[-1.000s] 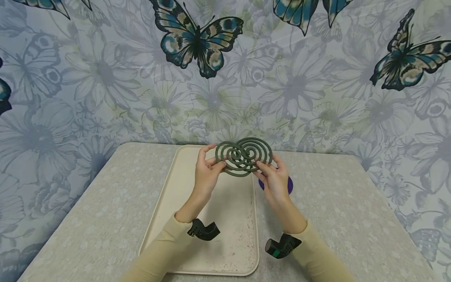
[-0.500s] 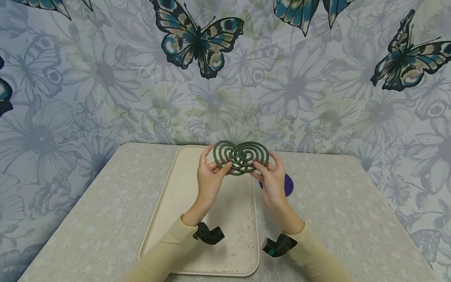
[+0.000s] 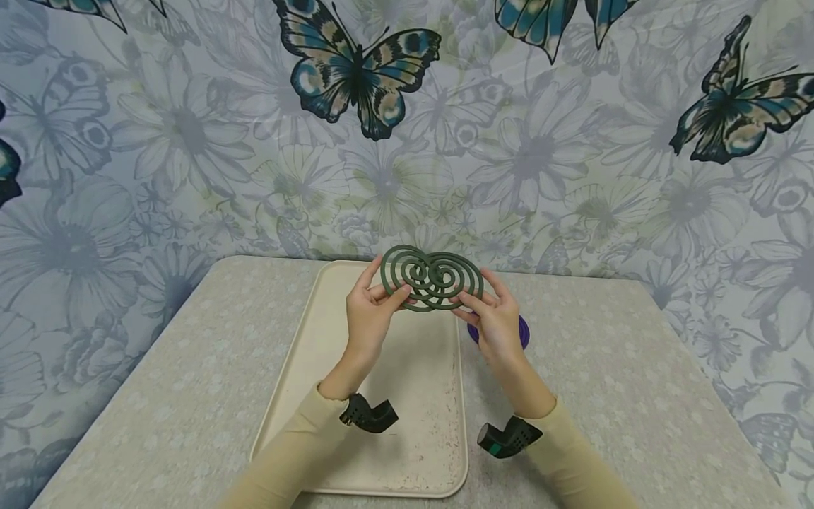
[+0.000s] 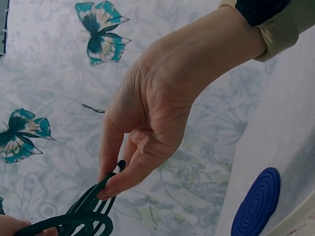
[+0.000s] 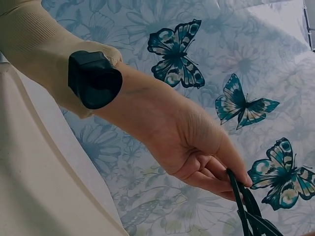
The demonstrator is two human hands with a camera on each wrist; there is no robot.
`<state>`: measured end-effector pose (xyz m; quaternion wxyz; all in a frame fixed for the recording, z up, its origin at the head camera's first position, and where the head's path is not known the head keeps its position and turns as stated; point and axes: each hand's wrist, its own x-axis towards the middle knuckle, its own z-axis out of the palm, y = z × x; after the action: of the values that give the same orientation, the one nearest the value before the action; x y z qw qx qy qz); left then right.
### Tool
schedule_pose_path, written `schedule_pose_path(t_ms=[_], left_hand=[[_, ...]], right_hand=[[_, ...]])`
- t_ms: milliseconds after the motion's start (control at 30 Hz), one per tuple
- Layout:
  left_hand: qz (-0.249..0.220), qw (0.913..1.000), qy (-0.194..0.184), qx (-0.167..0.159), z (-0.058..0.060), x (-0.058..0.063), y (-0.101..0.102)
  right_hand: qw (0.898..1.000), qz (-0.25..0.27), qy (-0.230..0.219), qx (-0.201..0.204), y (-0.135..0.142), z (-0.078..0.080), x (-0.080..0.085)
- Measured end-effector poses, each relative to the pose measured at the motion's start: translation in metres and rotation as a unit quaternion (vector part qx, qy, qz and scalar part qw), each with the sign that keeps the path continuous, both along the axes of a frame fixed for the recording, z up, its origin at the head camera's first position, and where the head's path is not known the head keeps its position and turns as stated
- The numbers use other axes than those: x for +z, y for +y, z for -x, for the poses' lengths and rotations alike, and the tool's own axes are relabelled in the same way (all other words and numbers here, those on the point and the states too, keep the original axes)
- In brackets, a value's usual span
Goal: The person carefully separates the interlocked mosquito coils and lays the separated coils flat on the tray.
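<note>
A dark green openwork trivet of coiled spirals (image 3: 427,272) is held up above the far end of the tray, between both hands. My left hand (image 3: 367,322) pinches its left edge, thumb on the near face and other fingers partly hidden behind. On the opposite edge my right hand (image 3: 500,329) has a similar thumb-and-finger pinch. The left wrist view shows the left fingertips on the green coils (image 4: 86,206), seen nearly edge-on. Only part of the trivet (image 5: 251,211) enters the right wrist view. Behind the right hand, a purple spiral disc (image 3: 524,332) lies on the table, partly covered.
A cream rectangular tray (image 3: 413,396) with worn specks near its right edge lies under the forearms. The table (image 3: 610,382) has a pale patterned cover. Behind it hangs a floral backdrop (image 3: 534,177) with butterflies. Both wrists wear black camera mounts (image 3: 370,415).
The trivet has shifted slightly left and tilted, its left side now higher. Half a second ago the hands were closer together; they have spread apart again, both still gripping the trivet.
</note>
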<state>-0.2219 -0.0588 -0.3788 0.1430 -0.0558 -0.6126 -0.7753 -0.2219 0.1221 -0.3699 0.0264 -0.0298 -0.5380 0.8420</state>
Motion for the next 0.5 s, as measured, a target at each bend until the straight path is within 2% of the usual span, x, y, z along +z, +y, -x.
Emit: schedule_pose_path(t_ms=[200, 333, 500], left_hand=[[0.004, 0.9998, -0.004, -0.02, -0.001, 0.004, -0.003], [0.006, 0.9987, -0.021, -0.045, 0.001, 0.008, -0.009], [0.014, 0.9959, -0.041, -0.079, 0.005, 0.013, -0.017]], right_hand=[[0.999, -0.031, -0.005, 0.007, 0.008, 0.002, 0.005], [0.998, -0.053, 0.0, 0.032, 0.016, 0.004, 0.009], [0.997, -0.056, -0.009, 0.055, 0.023, 0.007, 0.013]])
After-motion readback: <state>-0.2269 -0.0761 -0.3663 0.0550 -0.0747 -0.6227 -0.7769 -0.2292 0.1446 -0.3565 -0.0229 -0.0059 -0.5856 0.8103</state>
